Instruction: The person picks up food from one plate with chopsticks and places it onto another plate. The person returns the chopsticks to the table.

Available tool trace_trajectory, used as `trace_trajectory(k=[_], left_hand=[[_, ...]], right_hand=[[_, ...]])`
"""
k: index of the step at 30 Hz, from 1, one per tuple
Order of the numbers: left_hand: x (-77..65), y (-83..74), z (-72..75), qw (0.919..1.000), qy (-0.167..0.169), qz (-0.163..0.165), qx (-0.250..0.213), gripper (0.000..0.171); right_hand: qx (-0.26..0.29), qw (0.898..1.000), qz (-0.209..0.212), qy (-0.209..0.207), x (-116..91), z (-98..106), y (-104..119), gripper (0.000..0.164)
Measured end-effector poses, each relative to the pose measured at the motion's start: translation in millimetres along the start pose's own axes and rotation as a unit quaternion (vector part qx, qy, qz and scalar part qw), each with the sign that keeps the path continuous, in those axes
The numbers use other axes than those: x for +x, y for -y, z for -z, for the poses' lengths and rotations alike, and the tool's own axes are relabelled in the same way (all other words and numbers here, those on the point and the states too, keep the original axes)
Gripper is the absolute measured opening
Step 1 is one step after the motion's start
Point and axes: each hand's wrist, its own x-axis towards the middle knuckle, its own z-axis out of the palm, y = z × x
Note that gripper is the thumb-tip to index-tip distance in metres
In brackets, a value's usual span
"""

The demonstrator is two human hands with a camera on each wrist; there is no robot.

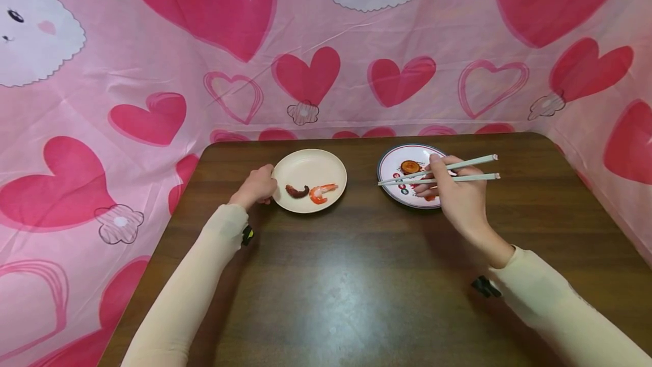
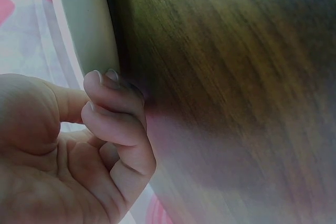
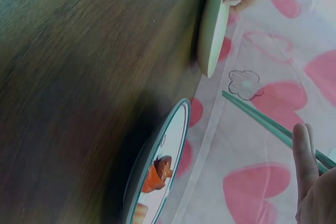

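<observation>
My left hand (image 1: 257, 186) pinches the left rim of a cream plate (image 1: 305, 164), thumb on one side and curled fingers under the edge. On that plate lie a dark curled piece like an octopus tentacle (image 1: 296, 192) and an orange-and-white shrimp (image 1: 321, 193). Held in my right hand (image 1: 462, 200), a pair of pale green chopsticks (image 1: 479, 177) reaches leftward over a white plate with a blue rim (image 1: 389, 164). Nothing is between the tips. A round brown food piece (image 1: 410, 167) sits on this plate, with an orange piece (image 3: 153, 181) partly hidden by the hand in the head view.
Both plates stand toward the far side of a dark wooden table (image 1: 316, 276). A pink cloth with hearts (image 1: 326, 33) hangs behind and along both sides. A gap of bare wood separates the plates.
</observation>
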Motion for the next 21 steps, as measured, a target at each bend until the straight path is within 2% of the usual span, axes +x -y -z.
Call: trace_trajectory(k=[7,12,21], left_hand=[[2.7,1.1,-0.5,1.0,0.004,0.001,0.002,0.035],[3.1,1.6,-1.1,1.0,0.002,0.0,0.002,0.035],[4.3,3.2,-1.9,1.0,-0.001,-0.002,-0.001,0.037]], right_hand=[[0.035,0.999,0.019,-0.013,3,9,-1,0.03],[0.032,0.998,0.036,-0.027,5,14,-1,0.03],[0.028,0.998,-0.009,-0.051,9,28,-3,0.031]])
